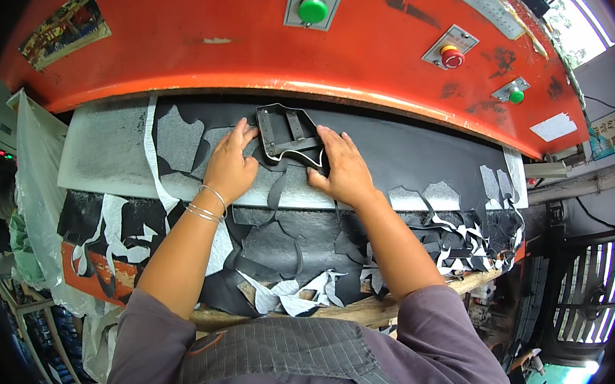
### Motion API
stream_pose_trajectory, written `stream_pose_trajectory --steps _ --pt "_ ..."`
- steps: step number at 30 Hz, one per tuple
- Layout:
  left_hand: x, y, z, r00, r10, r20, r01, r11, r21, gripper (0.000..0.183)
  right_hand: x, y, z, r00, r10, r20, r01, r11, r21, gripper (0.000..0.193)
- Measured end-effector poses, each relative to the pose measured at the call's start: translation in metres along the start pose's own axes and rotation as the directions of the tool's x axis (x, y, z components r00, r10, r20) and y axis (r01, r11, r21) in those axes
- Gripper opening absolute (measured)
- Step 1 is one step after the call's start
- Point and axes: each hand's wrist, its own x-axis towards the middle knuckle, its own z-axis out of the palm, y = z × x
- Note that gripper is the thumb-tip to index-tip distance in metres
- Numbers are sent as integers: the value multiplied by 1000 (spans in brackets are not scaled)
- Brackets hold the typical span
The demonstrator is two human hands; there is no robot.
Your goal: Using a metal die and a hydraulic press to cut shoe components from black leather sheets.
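Pinstriped apron [280, 352] sat nearest the camera. Two hands reached forward, both loosely open: left hand [231, 164], bangles [209, 202] on its wrist, at the near-left edge of one steel cutting die [302, 152]; right hand [344, 162] touching its right. Die lay on black sheet material [412, 153] over a pale board [105, 144]. Scraps [285, 295], too tangled to count, littered the front. Beyond: orange-red press [190, 31], three buttons [313, 10], two green, one red. Plastic sheeting [44, 186] hung left.

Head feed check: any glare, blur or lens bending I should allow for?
Head view: lower edge of the orange machine looks bowed, likely fisheye bending; head view: window at upper right washed out; head view: metal frame shows crisp outlines, no obvious blur.
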Motion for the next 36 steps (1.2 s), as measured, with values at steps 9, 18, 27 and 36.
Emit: stream_pose_trajectory --steps 9,18,27,36 --pt "6 165 -46 869 248 -428 -341 928 -154 6 -68 74 -191 303 360 -882 271 855 442 54" --pt "37 245 -72 903 286 -320 -301 954 3 24 -60 144 -299 304 274 -912 -354 922 159 67" --pt "-180 253 -58 916 -115 384 98 993 65 18 -217 -86 -167 916 -288 281 144 886 441 49" --pt "-216 249 -40 992 -70 106 56 990 131 11 -230 -133 -126 942 -132 310 83 983 165 39"
